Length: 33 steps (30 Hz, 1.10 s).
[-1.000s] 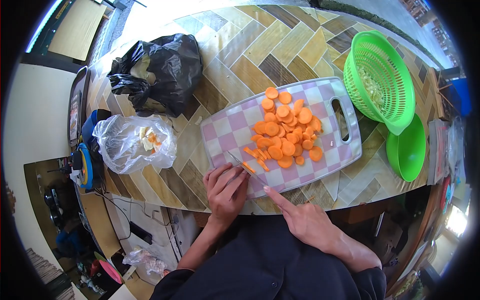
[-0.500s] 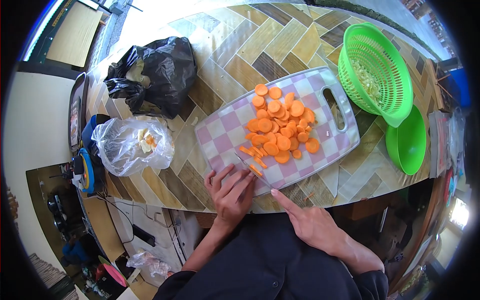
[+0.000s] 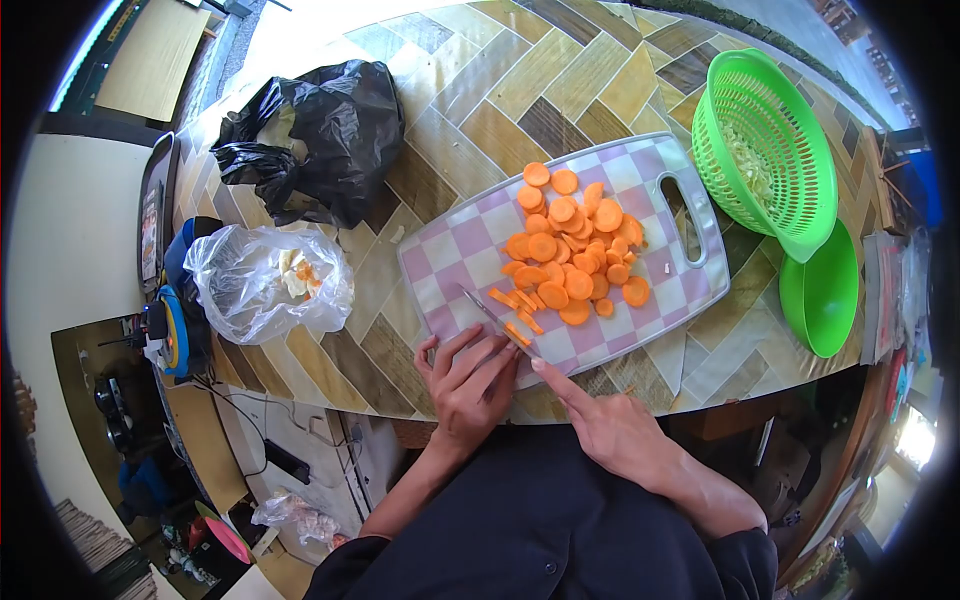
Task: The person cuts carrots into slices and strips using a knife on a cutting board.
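Note:
A checkered pink and white cutting board (image 3: 450,250) lies tilted on the table, with a pile of orange carrot slices (image 3: 575,240) on it. My right hand (image 3: 610,425) is wrapped round the handle of a knife (image 3: 485,307), its index finger stretched along the blade's back. Left of the blade, at the board's near edge, my left hand (image 3: 470,390) has its fingers bent and pressed down; whatever they hold is hidden beneath them. Several thin carrot strips (image 3: 518,334) lie just beyond the blade.
A green colander (image 3: 770,150) with pale shredded pieces stands at the right, partly over a green bowl (image 3: 820,290). On the left are a black plastic bag (image 3: 345,140) and a clear plastic bag (image 3: 230,290) with scraps. The patterned table (image 3: 540,75) curves toward my body.
The view has shifted slightly. One more carrot strip seems to lie beside the blade, and both hands stay close together at the board's near edge.

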Tool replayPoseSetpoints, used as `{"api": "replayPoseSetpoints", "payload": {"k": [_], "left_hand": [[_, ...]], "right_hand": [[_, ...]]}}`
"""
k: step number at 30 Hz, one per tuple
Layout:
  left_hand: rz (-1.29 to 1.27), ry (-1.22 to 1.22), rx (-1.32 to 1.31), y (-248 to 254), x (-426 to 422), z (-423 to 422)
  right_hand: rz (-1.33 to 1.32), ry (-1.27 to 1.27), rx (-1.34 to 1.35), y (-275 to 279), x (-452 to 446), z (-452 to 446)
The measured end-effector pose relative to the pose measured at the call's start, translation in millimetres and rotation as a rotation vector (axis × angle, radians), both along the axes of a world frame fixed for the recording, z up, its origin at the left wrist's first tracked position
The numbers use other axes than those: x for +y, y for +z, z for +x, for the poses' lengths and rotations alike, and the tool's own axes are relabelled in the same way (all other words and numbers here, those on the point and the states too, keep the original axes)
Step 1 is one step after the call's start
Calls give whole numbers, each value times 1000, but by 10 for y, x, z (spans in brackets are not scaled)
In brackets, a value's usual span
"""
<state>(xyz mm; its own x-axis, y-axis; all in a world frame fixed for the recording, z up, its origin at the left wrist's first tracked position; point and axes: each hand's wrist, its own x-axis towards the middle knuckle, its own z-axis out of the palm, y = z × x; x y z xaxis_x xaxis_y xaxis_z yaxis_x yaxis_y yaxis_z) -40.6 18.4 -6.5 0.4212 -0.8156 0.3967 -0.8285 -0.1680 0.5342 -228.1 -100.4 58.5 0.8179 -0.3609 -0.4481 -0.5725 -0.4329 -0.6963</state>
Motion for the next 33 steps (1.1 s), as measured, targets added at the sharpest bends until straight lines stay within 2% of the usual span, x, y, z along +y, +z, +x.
{"api": "replayPoseSetpoints", "payload": {"k": [9, 15, 33], "left_hand": [[-12, 9, -21, -25, -19, 2], [-29, 20, -1, -26, -15, -4], [-50, 4, -14, -86, 18, 7]], "right_hand": [[-14, 3, -2, 59, 4, -166], [119, -100, -27, 132, 8, -260], [3, -61, -13, 193, 110, -316]]}}
